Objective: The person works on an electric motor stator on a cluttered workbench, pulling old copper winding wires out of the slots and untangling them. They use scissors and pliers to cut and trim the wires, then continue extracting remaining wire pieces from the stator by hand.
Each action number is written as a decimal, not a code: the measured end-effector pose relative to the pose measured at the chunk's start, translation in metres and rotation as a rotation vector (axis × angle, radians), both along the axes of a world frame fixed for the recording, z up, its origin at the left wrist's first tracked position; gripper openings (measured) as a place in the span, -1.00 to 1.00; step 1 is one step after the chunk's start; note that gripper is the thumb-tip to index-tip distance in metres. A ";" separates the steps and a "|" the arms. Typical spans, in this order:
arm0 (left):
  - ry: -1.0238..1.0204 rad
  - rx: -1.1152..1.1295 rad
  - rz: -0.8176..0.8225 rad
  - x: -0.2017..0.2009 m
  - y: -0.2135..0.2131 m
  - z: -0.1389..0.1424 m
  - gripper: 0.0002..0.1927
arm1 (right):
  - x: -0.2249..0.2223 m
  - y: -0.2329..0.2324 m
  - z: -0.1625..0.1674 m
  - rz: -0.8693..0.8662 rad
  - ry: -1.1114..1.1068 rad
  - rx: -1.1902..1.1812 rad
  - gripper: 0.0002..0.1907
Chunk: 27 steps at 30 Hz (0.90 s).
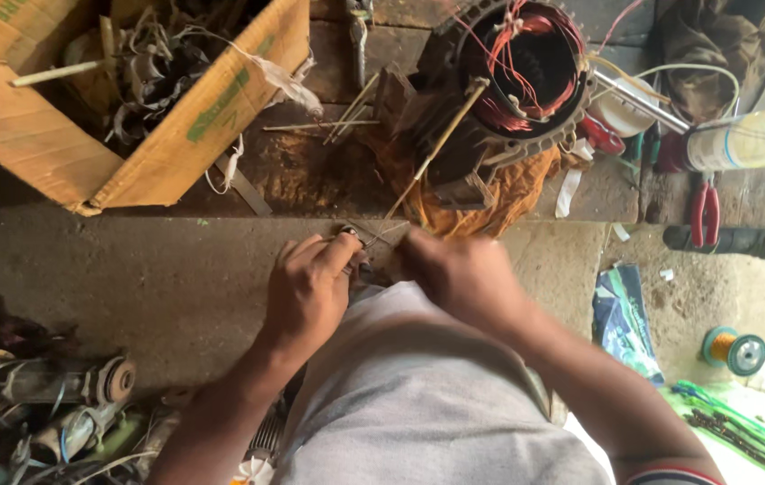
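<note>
Both my hands meet over my lap, working a small metal piece at the near end of a thin stick.

My left hand [310, 287] has its fingers curled, thumb and forefinger pressed together on a small dark metal piece [349, 235] just above my knee. My right hand [461, 274] is closed in a loose fist right beside it; its fingertips are hidden, so I cannot tell what they grip. A thin stick [432, 148] runs from between my hands up and far to the right, leaning against the motor stator [526, 76] with its copper windings, which sits on an orange cloth [490, 193]. Far left stands a cardboard box [144, 144] full of scrap. Far right lie red-handled pliers [704, 214] and a plastic bottle [751, 136]; near right, a green spool [734, 348].
</note>
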<state>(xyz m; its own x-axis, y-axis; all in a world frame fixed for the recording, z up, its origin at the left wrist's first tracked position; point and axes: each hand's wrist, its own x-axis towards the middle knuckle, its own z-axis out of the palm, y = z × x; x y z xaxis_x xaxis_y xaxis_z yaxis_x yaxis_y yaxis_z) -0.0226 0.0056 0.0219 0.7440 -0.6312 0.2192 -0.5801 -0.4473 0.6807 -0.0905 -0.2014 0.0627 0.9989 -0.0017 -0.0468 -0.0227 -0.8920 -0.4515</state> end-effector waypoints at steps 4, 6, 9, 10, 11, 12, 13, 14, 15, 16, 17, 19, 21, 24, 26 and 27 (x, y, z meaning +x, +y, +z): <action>0.008 -0.046 0.005 -0.006 -0.002 0.003 -0.87 | -0.002 -0.001 -0.007 -0.076 0.116 -0.030 -0.77; 0.117 -0.072 0.000 -0.007 0.002 0.005 -0.87 | -0.009 -0.006 -0.011 0.063 0.026 0.063 -0.81; 0.396 -0.203 -0.005 -0.007 0.016 0.005 -0.84 | -0.029 -0.038 -0.009 0.219 -0.107 0.190 -0.81; 0.467 -0.251 0.013 -0.007 0.021 0.004 -0.85 | -0.038 -0.059 -0.008 0.190 -0.092 0.229 -0.77; 0.538 -0.299 0.033 -0.007 0.025 0.003 -0.85 | -0.047 -0.081 -0.008 0.162 -0.076 0.269 -0.73; 0.594 -0.374 0.182 -0.008 0.027 0.000 -0.84 | -0.055 -0.105 -0.011 0.161 -0.035 0.393 -0.81; 0.647 -0.447 0.330 -0.009 0.027 -0.002 -0.80 | -0.064 -0.130 -0.016 0.158 0.004 0.517 -0.88; 0.698 -0.520 0.477 -0.012 0.024 -0.005 -0.75 | -0.072 -0.155 -0.023 0.153 0.044 0.642 -0.94; 0.651 -0.428 0.522 -0.017 0.018 -0.007 -0.77 | -0.078 -0.177 -0.033 0.039 0.076 0.678 -0.94; 0.606 -0.337 0.570 -0.024 0.010 -0.009 -0.76 | -0.082 -0.195 -0.045 -0.073 0.111 0.713 -0.92; 0.561 -0.245 0.622 -0.030 0.002 -0.011 -0.72 | -0.083 -0.210 -0.059 -0.182 0.150 0.747 -0.90; 0.461 -0.193 0.488 -0.050 -0.026 -0.015 -0.63 | -0.071 -0.231 -0.085 -0.519 0.058 0.843 -0.80; 0.286 -0.182 0.334 -0.069 -0.059 -0.025 -0.53 | -0.043 -0.244 -0.099 -0.649 -0.040 0.987 -0.74; 0.503 -0.380 0.291 -0.078 -0.110 -0.049 -0.36 | 0.016 -0.251 -0.089 -0.618 -0.116 1.254 -0.73; 0.636 -0.585 0.376 -0.076 -0.140 -0.066 -0.31 | 0.060 -0.244 -0.072 -0.579 -0.105 1.463 -0.69; 0.591 -0.695 0.440 -0.071 -0.155 -0.074 -0.30 | 0.080 -0.238 -0.061 -0.484 -0.115 1.606 -0.68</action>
<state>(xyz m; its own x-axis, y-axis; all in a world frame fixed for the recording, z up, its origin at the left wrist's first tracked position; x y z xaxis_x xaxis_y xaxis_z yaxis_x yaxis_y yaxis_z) -0.0938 -0.1491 -0.0520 0.9881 -0.1474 -0.0449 0.0548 0.0639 0.9965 -0.0102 -0.4390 0.0021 0.9190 -0.3145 -0.2379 -0.0426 0.5206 -0.8527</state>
